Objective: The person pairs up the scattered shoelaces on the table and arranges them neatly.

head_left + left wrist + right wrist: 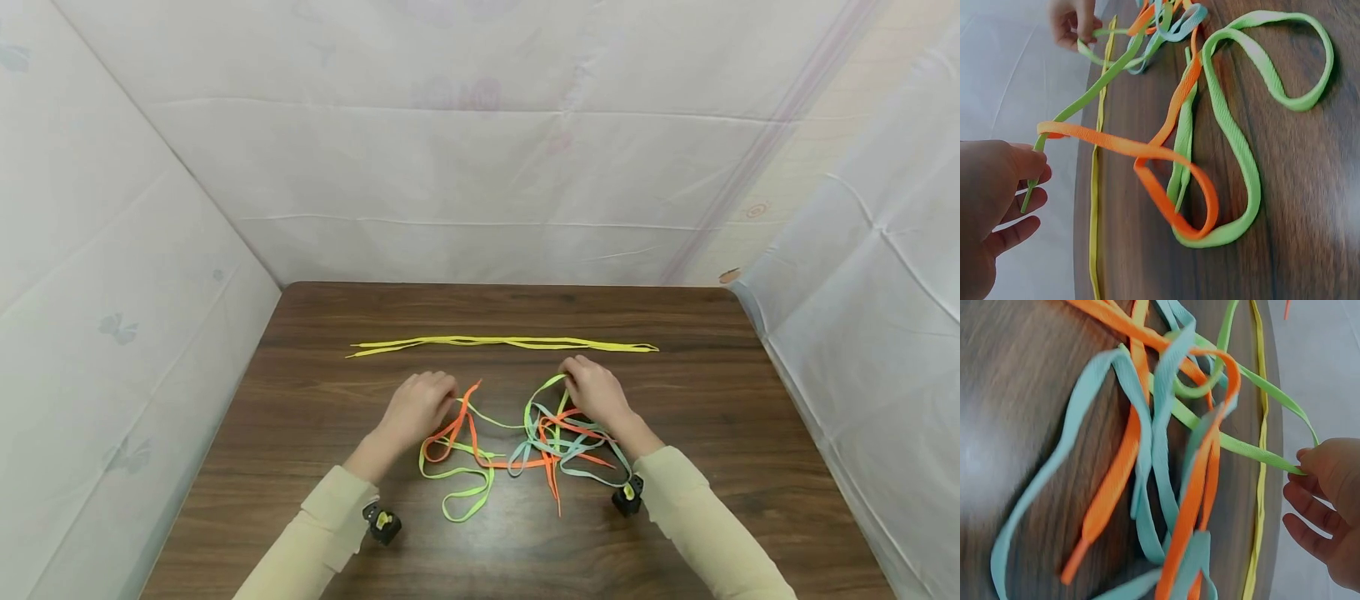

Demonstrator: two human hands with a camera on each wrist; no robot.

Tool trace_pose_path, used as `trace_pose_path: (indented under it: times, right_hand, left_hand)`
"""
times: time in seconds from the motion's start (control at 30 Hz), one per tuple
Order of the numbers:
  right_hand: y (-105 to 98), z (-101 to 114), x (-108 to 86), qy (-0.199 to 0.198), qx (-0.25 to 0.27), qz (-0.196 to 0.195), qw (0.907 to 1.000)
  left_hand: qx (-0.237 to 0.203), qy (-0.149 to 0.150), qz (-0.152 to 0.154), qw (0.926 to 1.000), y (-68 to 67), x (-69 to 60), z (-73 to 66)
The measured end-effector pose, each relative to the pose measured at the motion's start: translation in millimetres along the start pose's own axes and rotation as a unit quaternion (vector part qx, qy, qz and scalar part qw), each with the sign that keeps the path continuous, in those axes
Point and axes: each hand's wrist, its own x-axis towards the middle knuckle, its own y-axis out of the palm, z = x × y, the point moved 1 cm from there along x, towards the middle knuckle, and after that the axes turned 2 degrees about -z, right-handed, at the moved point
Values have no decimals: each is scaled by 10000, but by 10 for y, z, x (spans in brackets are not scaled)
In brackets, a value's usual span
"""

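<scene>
My left hand point(422, 406) pinches a green shoelace point(1090, 94) close to its tipped end, which pokes out below the thumb in the left wrist view. Draped over that held stretch is a loop of orange shoelace point(1124, 145). My right hand point(596, 390) pinches another part of the green lace point(1260, 454), raised above the table. Between and below the hands lies a tangle of orange, green and light blue shoelace point(1159, 419). Green curves point(467, 508) spread toward me on the left side. Some crossings inside the tangle are hidden.
A yellow shoelace point(502, 340), doubled and stretched out straight, lies beyond both hands. Everything rests on a dark wood-grain table point(315, 500). White sheeting point(450, 167) hangs behind the table and along both sides.
</scene>
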Motion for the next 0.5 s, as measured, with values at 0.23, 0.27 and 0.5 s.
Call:
trace_pose_path:
  times: [0.23, 0.27, 0.5]
  right_hand:
    - [-124, -154, -45, 234, 38, -55, 9997]
    - [-136, -177, -54, 275, 10, -51, 9996]
    - [-212, -336, -129, 471, -54, -113, 9988]
  left_hand:
    - [131, 63, -253, 9996, -149, -37, 127]
    - [154, 91, -310, 9994, -173, -39, 143]
    - [231, 78, -493, 9985, -337, -51, 235]
